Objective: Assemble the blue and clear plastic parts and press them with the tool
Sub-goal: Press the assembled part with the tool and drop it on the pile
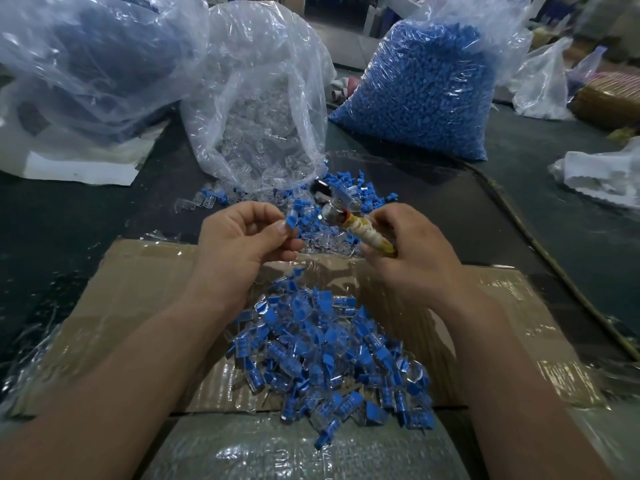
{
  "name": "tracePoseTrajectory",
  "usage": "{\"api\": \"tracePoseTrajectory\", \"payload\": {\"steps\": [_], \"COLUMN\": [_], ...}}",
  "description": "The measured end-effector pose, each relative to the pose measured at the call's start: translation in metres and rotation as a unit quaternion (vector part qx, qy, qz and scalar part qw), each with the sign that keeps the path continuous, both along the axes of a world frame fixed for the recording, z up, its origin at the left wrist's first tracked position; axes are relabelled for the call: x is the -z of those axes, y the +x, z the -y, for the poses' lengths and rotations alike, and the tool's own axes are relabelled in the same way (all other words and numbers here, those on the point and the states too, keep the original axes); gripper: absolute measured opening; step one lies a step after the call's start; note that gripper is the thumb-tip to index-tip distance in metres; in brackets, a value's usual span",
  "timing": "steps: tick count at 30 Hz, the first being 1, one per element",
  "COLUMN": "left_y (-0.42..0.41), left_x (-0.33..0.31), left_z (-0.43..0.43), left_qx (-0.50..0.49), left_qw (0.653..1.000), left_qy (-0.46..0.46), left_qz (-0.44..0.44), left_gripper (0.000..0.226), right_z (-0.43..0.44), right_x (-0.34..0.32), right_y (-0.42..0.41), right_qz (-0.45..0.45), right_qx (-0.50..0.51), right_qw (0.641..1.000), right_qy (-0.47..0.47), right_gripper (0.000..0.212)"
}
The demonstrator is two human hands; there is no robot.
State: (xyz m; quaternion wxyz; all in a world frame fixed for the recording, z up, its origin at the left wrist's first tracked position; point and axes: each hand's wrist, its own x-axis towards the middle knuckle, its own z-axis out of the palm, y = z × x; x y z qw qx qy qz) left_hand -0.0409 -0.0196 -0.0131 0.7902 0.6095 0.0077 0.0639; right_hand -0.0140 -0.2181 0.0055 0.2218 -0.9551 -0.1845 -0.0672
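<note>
Pinching a blue part (pixel 290 223) between thumb and fingers, left hand (pixel 239 240) sits over the far edge of the cardboard (pixel 138 292). Over the same edge, right hand (pixel 412 251) is curled round the taped handle of the tool (pixel 372 233), metal head pointing away. On the cardboard: pile of assembled pieces (pixel 329 358). Beyond the cardboard: loose parts (pixel 343 188), bag of clear parts (pixel 256 116), bag of blue parts (pixel 426 88).

Left grip (pixel 242 240) pinches a blue part (pixel 290 221) — right grip (pixel 412 247), alongside, curls round the tool (pixel 369 232).
</note>
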Motion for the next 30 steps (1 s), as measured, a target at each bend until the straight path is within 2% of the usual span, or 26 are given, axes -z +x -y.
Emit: {"api": "tracePoseTrajectory", "payload": {"steps": [11,30], "left_y": [0.0,-0.002], "left_x": [0.001,0.002], "left_z": [0.002,0.005], "left_qx": [-0.029,-0.057], "left_qw": [0.998,0.994], "left_qy": [0.037,0.089], "left_qz": [0.031,0.037], "left_gripper": [0.019,0.022], "right_z": [-0.01,-0.021], "right_x": [0.002,-0.001], "right_y": [-0.003,-0.009], "right_qz": [-0.064,-0.078], "right_qx": [-0.048,-0.047], "right_qw": [0.997,0.996], "right_qy": [-0.019,-0.01], "right_gripper": [0.029,0.016]}}
